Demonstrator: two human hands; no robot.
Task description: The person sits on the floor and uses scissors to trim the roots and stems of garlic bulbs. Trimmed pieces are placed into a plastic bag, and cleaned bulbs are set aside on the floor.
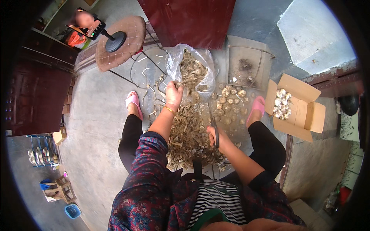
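My left hand [174,93] is closed on a garlic bulb [179,84] at the near left edge of a clear plastic bag [208,62], which holds dirty garlic with dry stalks. My right hand [217,138] grips dark-handled scissors [215,127], their blades pointing away from me toward the bag. Beneath and between both hands lies a heap of dry garlic stalks and skins [188,130]. Loose garlic bulbs [226,101] are spread on the floor to the right of the bag. Farther right, an open cardboard box [304,115] holds several cleaner white bulbs [281,104].
A metal dustpan [247,68] with debris lies beyond the loose bulbs. At the upper left, a phone on a stand [115,41] rests on a cushioned stool [127,29]. My feet in pink slippers flank the heap. A dark red panel [188,20] stands behind the bag.
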